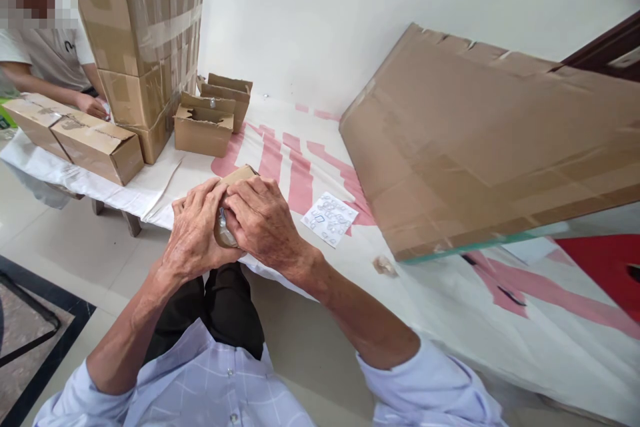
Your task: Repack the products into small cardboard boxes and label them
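Between my two hands is a small brown cardboard box, held over the table's near edge. My left hand wraps round its left side with the fingers over the top. From the right, my right hand closes on the same box, its fingers bent against the near side. A shiny clear patch, which looks like tape or plastic, shows between the hands. Much of the box is hidden by my fingers. A white paper with drawn shapes lies on the cloth to the right of my hands.
Two open cardboard boxes stand beyond my hands. Taped cartons are stacked at the left, with long closed boxes before them. A large cardboard sheet leans at the right. Another person sits behind the boxes.
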`<state>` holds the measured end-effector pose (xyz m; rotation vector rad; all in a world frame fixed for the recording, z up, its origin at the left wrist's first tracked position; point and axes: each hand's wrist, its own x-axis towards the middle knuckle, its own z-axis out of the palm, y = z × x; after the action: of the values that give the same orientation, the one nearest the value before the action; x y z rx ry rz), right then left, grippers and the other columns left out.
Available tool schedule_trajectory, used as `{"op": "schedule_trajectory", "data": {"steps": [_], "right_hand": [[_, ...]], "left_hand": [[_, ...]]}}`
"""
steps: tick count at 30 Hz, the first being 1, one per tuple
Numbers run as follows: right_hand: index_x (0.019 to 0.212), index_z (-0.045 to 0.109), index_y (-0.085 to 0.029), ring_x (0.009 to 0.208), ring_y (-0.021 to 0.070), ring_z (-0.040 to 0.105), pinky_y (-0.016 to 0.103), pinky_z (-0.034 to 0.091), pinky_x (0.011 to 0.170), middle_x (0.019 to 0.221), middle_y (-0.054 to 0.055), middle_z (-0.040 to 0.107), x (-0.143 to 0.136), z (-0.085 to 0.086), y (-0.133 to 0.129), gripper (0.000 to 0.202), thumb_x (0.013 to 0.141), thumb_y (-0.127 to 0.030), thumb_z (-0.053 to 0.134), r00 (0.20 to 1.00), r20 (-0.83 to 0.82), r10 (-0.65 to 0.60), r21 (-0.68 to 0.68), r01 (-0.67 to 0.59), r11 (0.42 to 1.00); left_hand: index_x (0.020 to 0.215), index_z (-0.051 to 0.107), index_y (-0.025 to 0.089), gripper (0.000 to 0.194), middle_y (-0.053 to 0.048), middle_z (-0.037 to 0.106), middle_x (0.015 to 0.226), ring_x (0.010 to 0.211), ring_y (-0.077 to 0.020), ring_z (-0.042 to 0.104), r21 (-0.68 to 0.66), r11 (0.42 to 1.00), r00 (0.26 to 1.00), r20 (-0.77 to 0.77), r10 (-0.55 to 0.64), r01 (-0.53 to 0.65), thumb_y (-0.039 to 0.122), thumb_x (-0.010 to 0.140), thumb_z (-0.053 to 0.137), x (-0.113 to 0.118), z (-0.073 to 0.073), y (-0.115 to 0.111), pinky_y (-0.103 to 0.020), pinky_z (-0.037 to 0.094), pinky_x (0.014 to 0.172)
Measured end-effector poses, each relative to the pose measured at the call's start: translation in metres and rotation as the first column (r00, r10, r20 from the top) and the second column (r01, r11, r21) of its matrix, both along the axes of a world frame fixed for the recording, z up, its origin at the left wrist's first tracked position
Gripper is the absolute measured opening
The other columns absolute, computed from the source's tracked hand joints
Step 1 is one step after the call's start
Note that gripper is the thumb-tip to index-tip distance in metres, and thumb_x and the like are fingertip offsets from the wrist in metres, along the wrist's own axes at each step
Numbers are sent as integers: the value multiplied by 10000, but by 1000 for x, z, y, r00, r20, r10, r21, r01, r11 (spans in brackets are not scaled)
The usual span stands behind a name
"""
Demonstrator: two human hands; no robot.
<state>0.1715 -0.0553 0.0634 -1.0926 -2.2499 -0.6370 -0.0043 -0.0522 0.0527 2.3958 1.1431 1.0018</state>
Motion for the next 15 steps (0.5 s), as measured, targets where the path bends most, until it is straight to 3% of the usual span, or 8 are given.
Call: {"op": "schedule_trajectory", "data": {"steps": [9, 15], "right_hand": [[1001, 751, -197, 1024, 289, 549, 450, 411, 917, 1054, 108, 745, 0, 0, 0, 187, 1026, -142, 575, 1000, -2, -3, -13, 3, 1000], [1004, 760, -197, 1004, 271, 571, 422, 440, 919, 1043, 103, 754, 0, 1, -5, 186, 1060, -180, 584, 999, -42, -11, 50, 13, 999]], "left_hand": [[1536, 476, 205, 889, -226, 548, 1609, 1504, -418, 515, 9, 1000, 1000, 2, 7, -7, 422, 740, 806, 0, -2, 0, -565, 399, 1171], [1535, 473, 189, 879, -231, 545, 1605, 1508, -423, 509, 17, 1000, 1000, 1, 2, -2, 424, 755, 801, 1, -2, -1, -564, 410, 1169]]}}
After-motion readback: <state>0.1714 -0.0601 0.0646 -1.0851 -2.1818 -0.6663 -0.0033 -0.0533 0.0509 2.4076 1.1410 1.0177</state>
